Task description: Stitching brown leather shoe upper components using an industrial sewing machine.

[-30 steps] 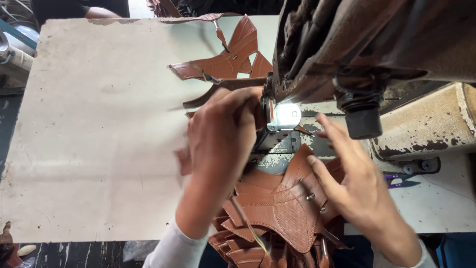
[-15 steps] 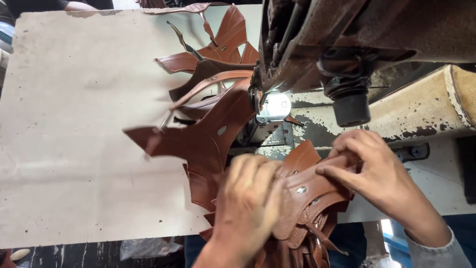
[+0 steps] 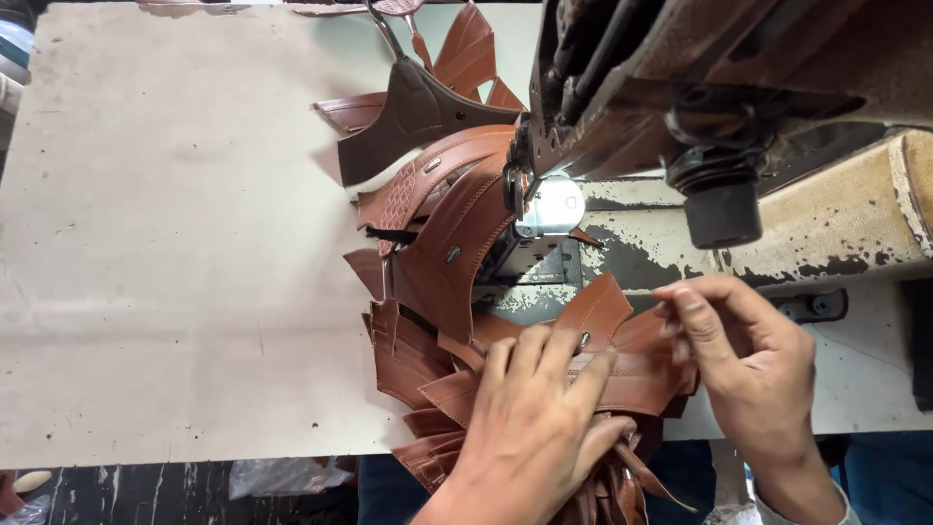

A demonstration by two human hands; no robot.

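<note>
A string of brown leather cut pieces (image 3: 442, 243) runs from the sewing machine's needle area (image 3: 549, 206) down to a stack at the table's front edge. My left hand (image 3: 535, 428) lies over that stack (image 3: 632, 379), fingers spread on top and thumb curled round its right side. My right hand (image 3: 753, 365) is just to the right, and its fingertips pinch the right edge of the top piece. A darker brown piece (image 3: 418, 112) lies at the far end of the string.
The worn sewing machine head (image 3: 700, 78) with a black knob (image 3: 721, 209) overhangs the upper right. Its chipped white bed (image 3: 641, 248) lies below it. A large beige board (image 3: 175, 243) covers the table to the left. The dark floor shows under the front edge.
My left hand has drawn back from the needle to the front stack. The sewn leather pieces have slid left and away from the needle. My right hand has shifted to the stack's right edge.
</note>
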